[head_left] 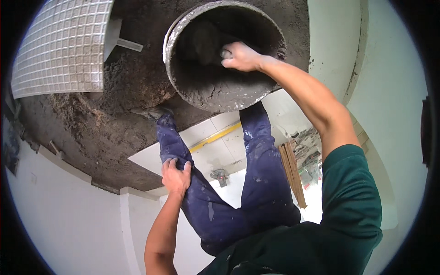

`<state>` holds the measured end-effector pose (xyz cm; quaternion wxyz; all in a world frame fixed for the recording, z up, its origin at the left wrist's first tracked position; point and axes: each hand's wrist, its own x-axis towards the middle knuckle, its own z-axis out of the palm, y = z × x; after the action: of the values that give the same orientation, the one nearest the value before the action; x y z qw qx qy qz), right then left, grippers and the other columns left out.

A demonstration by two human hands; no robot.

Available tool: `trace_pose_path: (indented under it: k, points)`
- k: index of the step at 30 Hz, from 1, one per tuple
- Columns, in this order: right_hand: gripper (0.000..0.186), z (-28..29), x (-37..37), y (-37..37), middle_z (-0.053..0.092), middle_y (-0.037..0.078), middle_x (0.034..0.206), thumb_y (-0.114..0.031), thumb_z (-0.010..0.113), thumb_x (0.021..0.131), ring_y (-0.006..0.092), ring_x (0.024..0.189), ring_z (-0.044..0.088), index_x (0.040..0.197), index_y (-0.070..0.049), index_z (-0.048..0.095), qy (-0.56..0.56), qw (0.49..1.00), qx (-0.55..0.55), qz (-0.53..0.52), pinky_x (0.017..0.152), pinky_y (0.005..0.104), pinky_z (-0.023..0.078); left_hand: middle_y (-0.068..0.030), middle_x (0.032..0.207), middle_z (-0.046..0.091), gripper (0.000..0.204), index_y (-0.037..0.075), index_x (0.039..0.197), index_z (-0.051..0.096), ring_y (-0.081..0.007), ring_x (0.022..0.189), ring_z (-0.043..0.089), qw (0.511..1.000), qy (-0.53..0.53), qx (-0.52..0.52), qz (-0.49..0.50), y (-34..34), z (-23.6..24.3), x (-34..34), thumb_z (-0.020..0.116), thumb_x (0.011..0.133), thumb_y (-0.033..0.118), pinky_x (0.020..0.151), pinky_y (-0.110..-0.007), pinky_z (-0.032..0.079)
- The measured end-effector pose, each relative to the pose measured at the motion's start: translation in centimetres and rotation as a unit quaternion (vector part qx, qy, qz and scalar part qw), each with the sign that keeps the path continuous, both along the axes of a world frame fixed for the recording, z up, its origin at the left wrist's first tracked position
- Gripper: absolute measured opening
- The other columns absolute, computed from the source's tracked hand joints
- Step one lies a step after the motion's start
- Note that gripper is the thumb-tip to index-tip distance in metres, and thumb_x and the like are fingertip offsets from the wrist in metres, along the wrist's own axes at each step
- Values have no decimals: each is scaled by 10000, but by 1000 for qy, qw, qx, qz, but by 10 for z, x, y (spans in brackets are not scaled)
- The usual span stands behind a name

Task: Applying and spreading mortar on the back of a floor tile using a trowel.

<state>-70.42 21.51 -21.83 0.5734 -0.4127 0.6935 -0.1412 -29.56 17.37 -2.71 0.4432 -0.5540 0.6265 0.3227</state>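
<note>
Right hand [240, 56] is inside the mortar bucket [183, 78] at top centre, grip closed on what looks like a tool handle, mostly hidden. Left hand [176, 175] rests clasped on the left knee [176, 151], lower centre-left. Tile sheet [64, 46] upper left.

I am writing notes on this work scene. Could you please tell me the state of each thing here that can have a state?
Bucket: upright, open, partly filled with grey mortar.
Right hand: inside the bucket, closed on a tool.
Left hand: resting on the left knee.
Floor: covered with rough mortar, partly tiled.
Tile sheet: lying flat.
</note>
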Motion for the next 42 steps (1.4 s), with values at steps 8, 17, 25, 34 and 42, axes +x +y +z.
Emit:
trace_pose_path:
  k: [8,17,25,34,42]
  points:
    - [291,139,5,-1,587,198,705,-243,720,758,304,643,593,798,8,578,10,998,-34,-51,636,404,479,-152,1332,566,564,38,1203,653,-329,1282,486,999,-8,32,26,-18,6,1,669,794,426,1068,-433,415]
    - [188,243,-12,-129,526,48,624,-199,592,872,139,606,545,821,-19,563,-27,983,46,-173,569,338,455,-159,1299,594,560,41,1185,665,-328,1240,526,996,21,29,87,-43,8,31,703,780,426,1054,-444,426]
    - [219,187,-5,-374,687,232,834,-232,604,870,383,809,701,804,-23,611,527,830,-183,-22,741,476,564,-142,1262,616,551,31,1163,673,-309,1226,537,988,31,11,149,-54,17,60,709,776,422,1046,-422,436]
    - [256,179,15,-491,715,208,1062,-217,609,862,344,1028,696,993,-34,732,542,838,-64,-14,881,413,566,-146,1242,623,530,30,1143,679,-314,1220,540,981,48,-5,186,-49,16,73,717,772,407,1043,-431,435]
    - [354,176,-42,-503,704,216,943,-384,642,844,366,933,691,915,-50,734,491,837,-240,-11,831,431,555,-142,1263,616,527,28,1149,675,-316,1224,538,985,45,12,168,-63,17,51,713,776,398,1048,-427,431]
